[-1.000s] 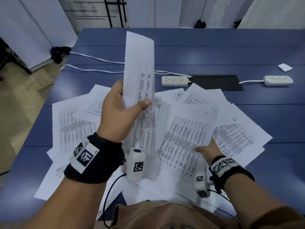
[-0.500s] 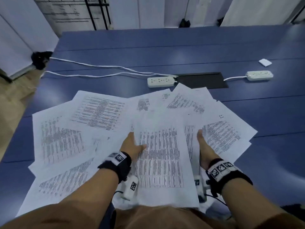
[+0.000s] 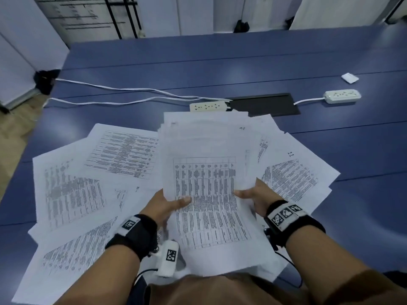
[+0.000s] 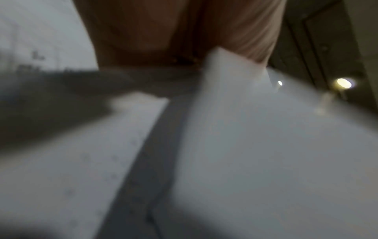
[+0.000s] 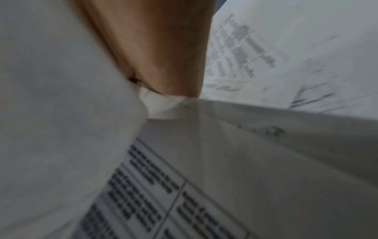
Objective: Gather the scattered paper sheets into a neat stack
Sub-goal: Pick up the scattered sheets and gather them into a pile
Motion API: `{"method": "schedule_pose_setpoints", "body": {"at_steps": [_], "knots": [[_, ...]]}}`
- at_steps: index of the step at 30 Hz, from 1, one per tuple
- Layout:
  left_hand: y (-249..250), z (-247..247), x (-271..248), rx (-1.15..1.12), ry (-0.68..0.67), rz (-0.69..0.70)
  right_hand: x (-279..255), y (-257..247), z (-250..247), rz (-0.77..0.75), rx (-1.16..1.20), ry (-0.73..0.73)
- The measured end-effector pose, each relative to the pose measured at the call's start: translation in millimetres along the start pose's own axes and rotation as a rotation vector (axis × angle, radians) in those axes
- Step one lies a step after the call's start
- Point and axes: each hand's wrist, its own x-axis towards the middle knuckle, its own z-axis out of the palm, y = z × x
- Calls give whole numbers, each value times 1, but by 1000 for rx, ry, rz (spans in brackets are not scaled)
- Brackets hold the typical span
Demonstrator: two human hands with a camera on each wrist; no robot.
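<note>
A bundle of printed paper sheets (image 3: 209,172) is lifted above the blue table (image 3: 220,62), its far edges fanned unevenly. My left hand (image 3: 165,205) grips its left edge, thumb on top of the print. My right hand (image 3: 257,194) grips the right edge the same way. Loose sheets (image 3: 72,190) lie spread on the table to the left, and more loose sheets (image 3: 295,177) lie to the right under the bundle. Both wrist views are blurred: the left wrist view shows white paper (image 4: 266,145) below the palm, and the right wrist view shows printed paper (image 5: 163,186) against the hand.
Two white power strips (image 3: 208,106) (image 3: 342,96) with cables lie beyond the papers, beside a black cable hatch (image 3: 264,104). A small white packet (image 3: 349,77) sits at the far right. The table's left edge drops to a wooden floor (image 3: 13,133).
A second ago my left hand held one sheet upright. It came down onto the pile, and now both hands have lifted a thick bundle off the table.
</note>
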Motion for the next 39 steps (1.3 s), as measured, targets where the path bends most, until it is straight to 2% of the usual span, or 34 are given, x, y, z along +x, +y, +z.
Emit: {"method": "schedule_pose_setpoints", "body": {"at_steps": [3,4,6,7,8,10,13,15,18,21,24,26,32,36,39], "knots": [[-13,-5,0,-188,116,-38,17,-4,16,-60,-164,27],[-18,-8,0,-257,158,-30,22,-6,19,-100,-238,123],[-24,-15,2,-336,269,-29,34,-12,15,-136,-355,511],[-27,-19,2,-348,321,-37,41,-14,8,-103,-385,700],[-32,-24,3,-363,368,-24,48,-17,-1,-22,-445,831],[-38,-30,3,-348,387,-27,57,-21,-12,192,-666,935],[-49,-34,2,-294,355,-63,71,-30,-17,343,-751,920],[-57,-34,4,-279,330,-74,80,-33,-22,334,-844,869],[-61,-35,7,-297,305,-69,79,-37,-33,266,-1157,608],[-65,-39,11,-309,306,-55,84,-48,-47,276,-1187,492],[-66,-39,11,-315,316,-56,94,-56,-49,273,-840,696],[-64,-39,11,-316,317,-68,96,-54,-40,152,-621,776],[-59,-39,9,-287,299,-115,88,-46,-30,-68,-458,863],[-59,-41,9,-258,307,-124,62,-71,-30,-239,-309,966],[-57,-43,10,-248,277,-162,37,-99,-25,-389,-334,983]]}}
